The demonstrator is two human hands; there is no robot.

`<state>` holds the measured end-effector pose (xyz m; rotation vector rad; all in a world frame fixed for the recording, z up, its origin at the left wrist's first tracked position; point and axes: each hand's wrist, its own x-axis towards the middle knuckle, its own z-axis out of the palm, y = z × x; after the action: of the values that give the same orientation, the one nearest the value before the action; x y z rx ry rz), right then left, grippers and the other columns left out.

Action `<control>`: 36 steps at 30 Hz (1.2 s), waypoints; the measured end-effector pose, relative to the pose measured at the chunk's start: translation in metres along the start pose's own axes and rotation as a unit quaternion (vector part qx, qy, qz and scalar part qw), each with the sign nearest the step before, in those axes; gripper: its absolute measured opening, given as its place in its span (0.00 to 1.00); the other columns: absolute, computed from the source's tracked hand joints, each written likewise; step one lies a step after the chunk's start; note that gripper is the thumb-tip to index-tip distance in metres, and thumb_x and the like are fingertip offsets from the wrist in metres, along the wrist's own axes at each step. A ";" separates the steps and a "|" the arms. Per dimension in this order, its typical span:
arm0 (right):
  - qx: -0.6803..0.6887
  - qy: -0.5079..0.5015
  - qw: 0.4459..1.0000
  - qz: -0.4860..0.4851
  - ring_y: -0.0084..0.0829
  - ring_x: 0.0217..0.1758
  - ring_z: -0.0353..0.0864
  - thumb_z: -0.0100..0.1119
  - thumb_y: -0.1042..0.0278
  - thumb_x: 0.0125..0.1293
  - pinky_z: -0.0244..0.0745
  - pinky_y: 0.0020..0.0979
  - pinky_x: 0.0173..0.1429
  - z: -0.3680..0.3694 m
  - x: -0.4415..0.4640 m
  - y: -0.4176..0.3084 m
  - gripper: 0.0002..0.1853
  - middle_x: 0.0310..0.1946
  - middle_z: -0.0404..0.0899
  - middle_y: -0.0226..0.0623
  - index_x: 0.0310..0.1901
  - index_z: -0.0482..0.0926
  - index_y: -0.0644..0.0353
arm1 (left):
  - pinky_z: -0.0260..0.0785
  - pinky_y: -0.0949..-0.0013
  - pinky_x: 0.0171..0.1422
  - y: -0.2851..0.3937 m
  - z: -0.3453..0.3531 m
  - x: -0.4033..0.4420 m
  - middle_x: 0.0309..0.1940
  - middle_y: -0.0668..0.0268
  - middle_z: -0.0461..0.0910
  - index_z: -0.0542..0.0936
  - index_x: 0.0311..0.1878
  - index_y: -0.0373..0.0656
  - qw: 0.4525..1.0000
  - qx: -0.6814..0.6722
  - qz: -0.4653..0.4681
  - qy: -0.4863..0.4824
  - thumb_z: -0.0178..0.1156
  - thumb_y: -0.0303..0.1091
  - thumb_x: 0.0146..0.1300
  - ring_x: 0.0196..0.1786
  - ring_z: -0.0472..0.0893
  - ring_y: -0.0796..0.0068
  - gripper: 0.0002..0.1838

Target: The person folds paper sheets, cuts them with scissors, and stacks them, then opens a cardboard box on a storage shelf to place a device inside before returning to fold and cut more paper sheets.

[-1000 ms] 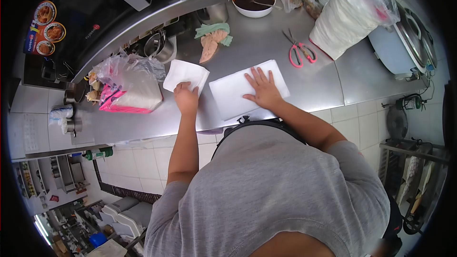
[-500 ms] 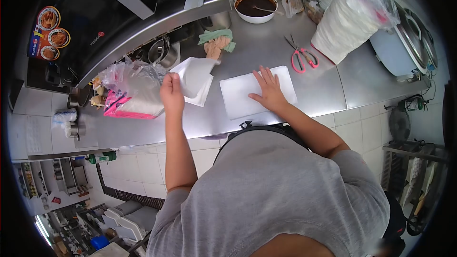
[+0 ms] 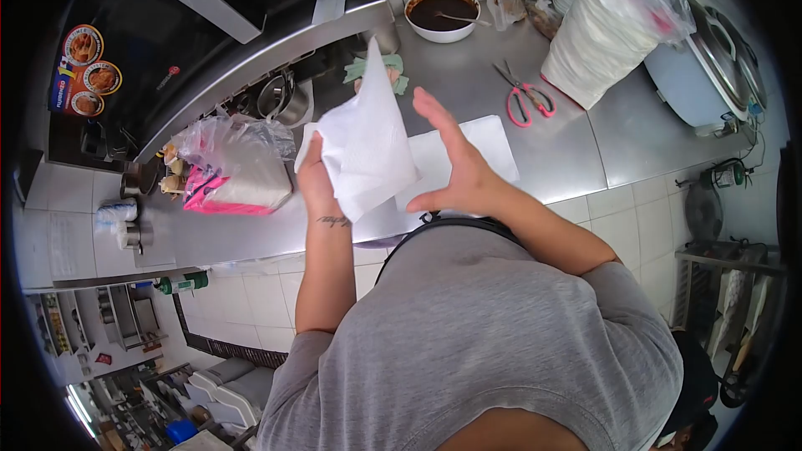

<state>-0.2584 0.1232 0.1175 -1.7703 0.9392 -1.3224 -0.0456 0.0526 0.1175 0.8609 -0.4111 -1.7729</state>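
My left hand [image 3: 317,179] is closed on the edge of a white paper towel [image 3: 366,146], lifted off the counter with its upper corner pointing up. Beside it my right hand [image 3: 461,169] is raised, fingers stretched and thumb apart, holding nothing. Beneath that hand a flat stack of white paper towels [image 3: 493,146] lies on the steel counter, partly covered by the hand. To the left is an opened plastic pack of paper towels [image 3: 251,171] with pink print.
Scissors with pink handles [image 3: 522,104] lie right of the stack. A white bowl of dark sauce [image 3: 443,17] holds a spoon. Further right stand a tall towel pack [image 3: 593,42] and a lidded cooker [image 3: 693,83]. A green cloth [image 3: 388,67] lies behind the lifted towel.
My left hand has brought the towel rightward and turned it, so the wrist shows. My right hand has risen off the flat stack, its fingers now held toward the lifted towel.
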 end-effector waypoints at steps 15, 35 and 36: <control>-0.099 0.020 0.995 -0.014 0.47 0.72 0.59 0.69 0.65 0.52 0.47 0.50 0.74 0.011 -0.003 0.002 0.17 0.63 0.70 0.38 0.44 0.78 0.54 | 0.68 0.53 0.61 -0.045 0.003 0.007 0.52 0.53 0.74 0.67 0.56 0.36 0.999 -0.010 0.039 0.007 0.35 0.38 0.75 0.55 0.76 0.56 0.18; -0.402 0.031 0.894 -0.196 0.41 0.70 0.62 0.58 0.73 0.54 0.51 0.57 0.72 -0.025 0.017 -0.034 0.03 0.57 0.73 0.35 0.32 0.77 0.58 | 0.22 0.37 0.74 0.000 0.084 -0.063 0.64 0.64 0.69 0.77 0.58 0.51 0.424 0.744 0.501 -0.128 0.72 0.49 0.46 0.75 0.54 0.54 0.33; -0.385 0.034 0.901 -0.196 0.41 0.70 0.62 0.59 0.73 0.54 0.51 0.57 0.72 -0.025 0.017 -0.030 0.03 0.57 0.73 0.35 0.32 0.77 0.57 | 0.22 0.35 0.73 -0.002 0.080 -0.057 0.59 0.67 0.73 0.79 0.54 0.50 0.430 0.739 0.501 -0.136 0.72 0.46 0.48 0.74 0.57 0.57 0.29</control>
<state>-0.2752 0.1195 0.1563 -2.6402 1.3118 -1.3542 -0.0949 0.0957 0.1904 0.9572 -2.3145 0.0694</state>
